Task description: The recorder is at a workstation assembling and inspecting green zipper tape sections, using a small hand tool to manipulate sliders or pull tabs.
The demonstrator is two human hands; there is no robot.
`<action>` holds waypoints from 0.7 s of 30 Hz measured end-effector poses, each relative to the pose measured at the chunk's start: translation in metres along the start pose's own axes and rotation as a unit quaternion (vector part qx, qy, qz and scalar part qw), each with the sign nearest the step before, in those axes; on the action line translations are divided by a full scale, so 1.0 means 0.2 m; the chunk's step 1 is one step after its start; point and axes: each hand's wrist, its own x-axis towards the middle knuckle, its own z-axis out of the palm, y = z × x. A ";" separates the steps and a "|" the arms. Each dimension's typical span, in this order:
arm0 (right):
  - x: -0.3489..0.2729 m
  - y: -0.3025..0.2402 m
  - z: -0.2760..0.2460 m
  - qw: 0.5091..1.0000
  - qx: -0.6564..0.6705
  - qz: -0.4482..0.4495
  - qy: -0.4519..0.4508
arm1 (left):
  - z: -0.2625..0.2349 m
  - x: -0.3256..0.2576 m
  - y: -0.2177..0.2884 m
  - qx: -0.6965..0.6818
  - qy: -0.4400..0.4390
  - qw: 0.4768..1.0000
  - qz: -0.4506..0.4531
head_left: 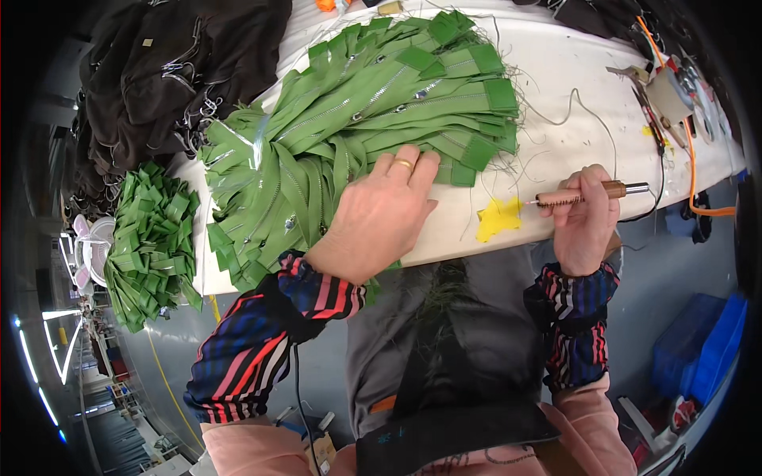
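Lays the left grip [381,210], with bent fingers, over a large tied bundle of green zippers [381,87] spread on the pale desk [563,87] at 11 to 12 o'clock, pinching or merely resting: impossible to tell. Holds a pinkish-brown, pen-shaped tool [559,197] in the closed right grip [586,224] near 3 o'clock, with its thin tip toward 9, just beside a yellow patch [498,220]. Shows also a smaller green bundle [151,246] at 9 o'clock and dark cloth [143,79] heaped at 10.

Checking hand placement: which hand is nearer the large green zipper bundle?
Left: the left hand lies on the green zipper bundle; the right hand is apart, right of it, holding a slim tool.
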 end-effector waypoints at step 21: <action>0.00 0.00 0.03 1.000 0.000 -0.005 0.003 | -0.04 -0.14 -0.06 -0.002 -0.068 0.988 0.140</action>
